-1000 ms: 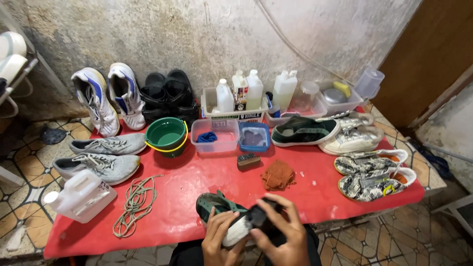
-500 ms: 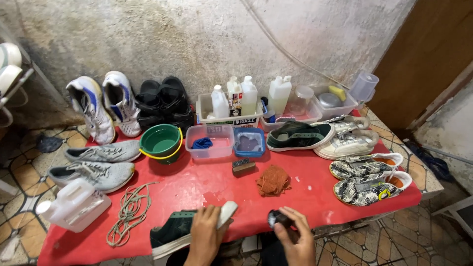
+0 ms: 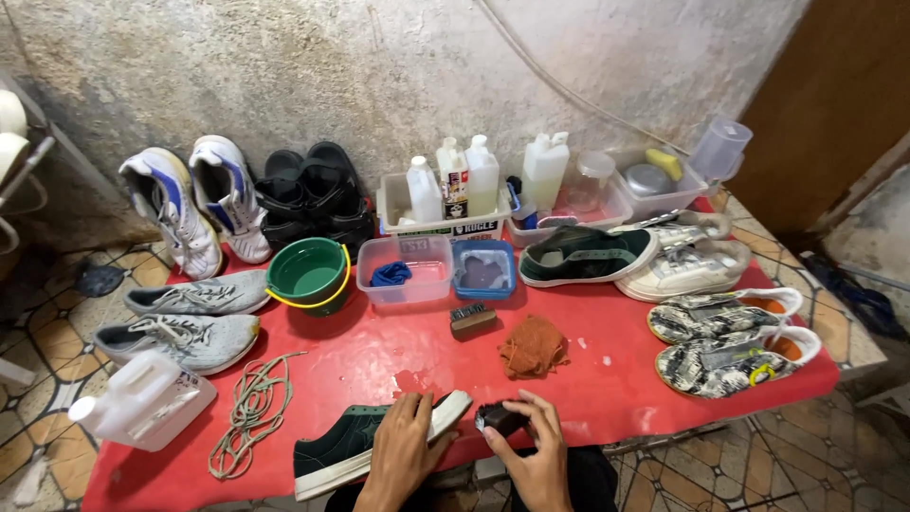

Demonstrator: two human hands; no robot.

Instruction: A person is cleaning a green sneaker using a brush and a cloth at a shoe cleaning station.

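Note:
A dark green sneaker (image 3: 346, 444) with a white sole lies on its side at the near edge of the red-covered table (image 3: 607, 374). My left hand (image 3: 403, 446) rests flat on its toe end, pressing it to the table. Just to the right, my right hand (image 3: 526, 446) is closed around a small dark brush (image 3: 498, 418), held close to the sneaker's toe. An orange cloth (image 3: 533, 346) lies a short way beyond my right hand, and a small wooden brush (image 3: 471, 317) sits behind it.
A white jug (image 3: 142, 398) and loose laces (image 3: 251, 412) lie at the left front. Grey sneakers (image 3: 180, 337), white-blue shoes, black sandals, a green bucket (image 3: 305, 272), clear tubs, bottles in trays, a matching green sneaker (image 3: 583, 254) and patterned shoes (image 3: 725, 356) fill the back and right.
The green sneaker went from being held up in both hands to lying on the table under my left hand. My right hand drew the dark brush in toward its toe.

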